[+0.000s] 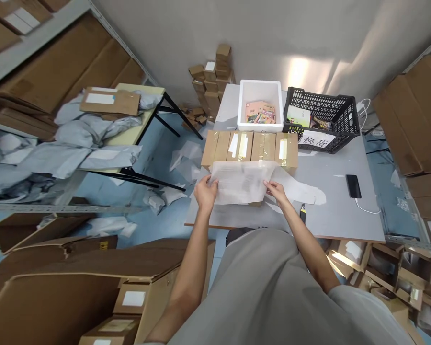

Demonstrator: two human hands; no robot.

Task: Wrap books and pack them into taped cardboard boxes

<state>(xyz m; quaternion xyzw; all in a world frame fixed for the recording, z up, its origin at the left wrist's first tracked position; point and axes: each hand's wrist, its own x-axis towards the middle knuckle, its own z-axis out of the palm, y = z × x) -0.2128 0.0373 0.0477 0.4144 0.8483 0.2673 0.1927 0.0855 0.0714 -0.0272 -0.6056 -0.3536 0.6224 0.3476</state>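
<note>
A thin white packing sheet (240,182) is stretched between my two hands over the front part of the grey table. My left hand (205,193) pinches its left edge, and my right hand (276,191) grips the right edge between thumb and fingers. Just behind the sheet stands a row of taped brown cardboard boxes (263,146), their lower fronts hidden by it. A small strip of brown cardboard shows below the sheet's bottom edge; the rest is covered. More white sheet material (301,190) lies flat to the right of my right hand.
A yellow-black utility knife (302,213) and a phone (353,186) on a cable lie on the table (334,211). Behind the boxes stand a white foam box (242,108) and a black crate (339,120). Grey parcels (77,134) fill the left table; open cartons (384,266) crowd the floor.
</note>
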